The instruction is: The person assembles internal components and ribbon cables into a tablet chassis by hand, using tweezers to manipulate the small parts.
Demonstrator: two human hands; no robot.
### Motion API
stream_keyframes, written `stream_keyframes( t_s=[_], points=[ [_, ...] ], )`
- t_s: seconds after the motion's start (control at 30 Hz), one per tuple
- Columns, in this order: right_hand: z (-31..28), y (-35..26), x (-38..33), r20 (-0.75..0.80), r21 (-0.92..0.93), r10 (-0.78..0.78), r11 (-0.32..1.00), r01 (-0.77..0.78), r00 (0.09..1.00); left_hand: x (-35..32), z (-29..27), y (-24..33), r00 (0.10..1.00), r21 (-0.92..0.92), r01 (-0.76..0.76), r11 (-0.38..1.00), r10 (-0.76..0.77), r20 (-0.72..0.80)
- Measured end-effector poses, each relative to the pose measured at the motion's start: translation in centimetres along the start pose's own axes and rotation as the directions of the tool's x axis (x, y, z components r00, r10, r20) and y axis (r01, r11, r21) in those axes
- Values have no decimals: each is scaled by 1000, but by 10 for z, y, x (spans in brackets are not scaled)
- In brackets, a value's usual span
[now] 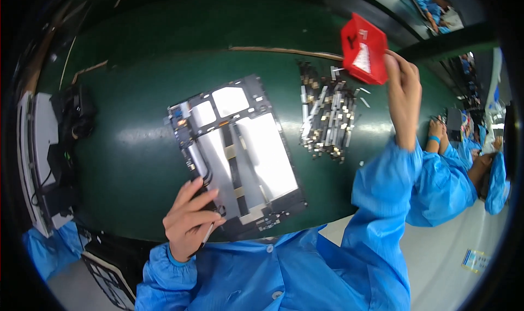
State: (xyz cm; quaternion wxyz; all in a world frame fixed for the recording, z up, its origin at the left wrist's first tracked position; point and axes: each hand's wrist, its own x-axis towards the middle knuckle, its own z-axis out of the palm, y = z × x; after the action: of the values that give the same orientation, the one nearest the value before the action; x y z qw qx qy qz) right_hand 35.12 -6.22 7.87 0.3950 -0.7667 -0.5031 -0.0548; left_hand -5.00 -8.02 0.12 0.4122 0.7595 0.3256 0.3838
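Observation:
An opened tablet point(248, 152) lies tilted on the green table before me, its silvery inside, dark ribbon cable and small circuit boards facing up. My left hand point(191, 218) rests at its lower left corner, fingers curled around a thin, pen-like tool point(208, 233) whose exact kind I cannot make out. Out to the right, my raised right hand point(404, 84) has its fingertips closed on the right rim of a red plastic parts bin point(352, 38). Small white pieces point(362, 57) show inside the bin. My right fingers are slightly blurred.
Many narrow flex-cable strips point(327, 117) lie heaped right of the tablet. A thin wooden strip point(284, 50) crosses the table behind it. Black equipment point(73, 111) stands at the left edge. A co-worker's hands point(436, 131) and blue sleeves point(442, 180) are at the right.

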Motion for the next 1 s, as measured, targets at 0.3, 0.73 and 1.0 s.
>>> stream_keyframes(
  t_s=[0.3,0.73,1.0],
  points=[
    [24,-119,-180,701,517,-353,850,-100,620,18,-2,-16,998,-123,62,990,-60,17],
    [52,-120,-194,527,460,-524,838,293,670,15,-1,-16,995,-166,95,982,-98,-12],
    [54,-123,-188,532,452,-573,815,363,623,17,2,-17,996,-124,87,989,-88,-7]
  ],
)
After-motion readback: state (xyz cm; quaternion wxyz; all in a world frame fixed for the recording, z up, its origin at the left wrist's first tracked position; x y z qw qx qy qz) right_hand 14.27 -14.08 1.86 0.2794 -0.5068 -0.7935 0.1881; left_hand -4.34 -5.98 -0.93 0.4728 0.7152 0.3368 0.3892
